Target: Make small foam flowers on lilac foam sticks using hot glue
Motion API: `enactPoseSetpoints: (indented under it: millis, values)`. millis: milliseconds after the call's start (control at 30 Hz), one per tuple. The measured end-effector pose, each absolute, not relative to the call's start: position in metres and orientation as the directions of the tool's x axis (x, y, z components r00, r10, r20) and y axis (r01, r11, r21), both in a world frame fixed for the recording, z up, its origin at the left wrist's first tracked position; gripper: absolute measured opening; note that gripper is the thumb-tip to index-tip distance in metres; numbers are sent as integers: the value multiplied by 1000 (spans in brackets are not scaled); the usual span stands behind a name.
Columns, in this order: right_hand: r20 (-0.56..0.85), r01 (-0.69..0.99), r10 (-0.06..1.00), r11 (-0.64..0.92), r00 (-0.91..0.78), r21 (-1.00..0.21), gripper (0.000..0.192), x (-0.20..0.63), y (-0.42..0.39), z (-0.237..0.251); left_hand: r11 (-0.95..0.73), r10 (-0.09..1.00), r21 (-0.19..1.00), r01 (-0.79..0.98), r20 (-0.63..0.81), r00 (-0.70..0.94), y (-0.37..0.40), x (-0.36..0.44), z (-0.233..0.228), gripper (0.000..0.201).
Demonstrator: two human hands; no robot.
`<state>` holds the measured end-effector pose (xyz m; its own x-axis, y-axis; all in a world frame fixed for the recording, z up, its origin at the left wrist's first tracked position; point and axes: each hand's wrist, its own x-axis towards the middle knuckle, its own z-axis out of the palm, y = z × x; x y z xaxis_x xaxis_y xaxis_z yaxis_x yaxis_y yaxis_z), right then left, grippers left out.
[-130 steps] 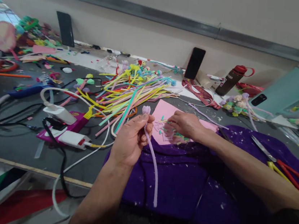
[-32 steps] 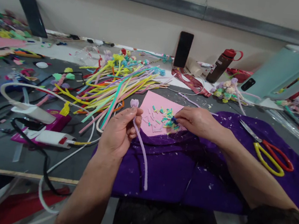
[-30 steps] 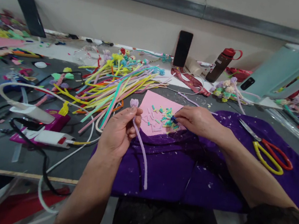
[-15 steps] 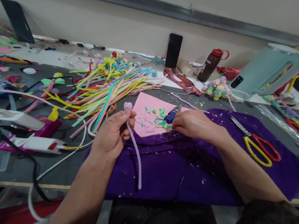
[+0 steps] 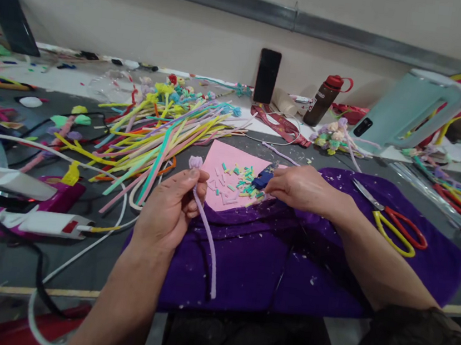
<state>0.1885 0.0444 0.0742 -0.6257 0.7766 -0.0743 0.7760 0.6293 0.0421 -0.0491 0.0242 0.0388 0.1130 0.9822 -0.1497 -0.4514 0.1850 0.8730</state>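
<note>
Between its thumb and fingers, my left hand [image 5: 175,202] pinches a lilac pipe-cleaner flower [image 5: 209,240]; the curled head sticks up above the thumb and the stem hangs down towards the table edge. My right hand [image 5: 300,185] is closed, fingertips curled down at the right side of a pink sheet [image 5: 216,155]. What those fingers grip, if anything, is hidden. Touching or just beside them lies a crumpled dark blue thing [image 5: 262,179]. Short cut bits [image 5: 246,183] in green, yellow and lilac are scattered over the sheet.
Under my forearms spreads a purple cloth [image 5: 235,268], with open scissors [image 5: 388,217] at its right. A heap of pipe cleaners [image 5: 167,137] lies left. Behind stand a phone [image 5: 267,76], a bottle [image 5: 324,101] and a kettle [image 5: 410,110]. Cables and a power strip [image 5: 58,204] crowd the left.
The view has shifted slightly, so the things at the left sit further left. Both hands keep nearly the same pose, the left still on the lilac flower.
</note>
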Motion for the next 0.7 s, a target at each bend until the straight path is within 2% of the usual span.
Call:
enactPoseSetpoints:
  millis: [100, 333, 600, 700]
  values:
    - [-148, 771, 772, 632, -618, 81, 21, 183, 40, 75, 184, 983, 871, -456, -150, 110, 24, -49, 40, 14]
    - [-192, 731, 762, 648, -619, 216, 22, 170, 40, 55, 177, 983, 868, -464, -136, 121, 23, -50, 39, 15]
    - [-45, 798, 805, 593, -592, 109, 25, 192, 42, 74, 188, 982, 872, -453, -152, 114, 23, -50, 40, 16]
    - [-36, 813, 817, 576, -576, 87, 25, 199, 42, 79, 197, 980, 872, -448, -162, 116, 23, -49, 40, 16]
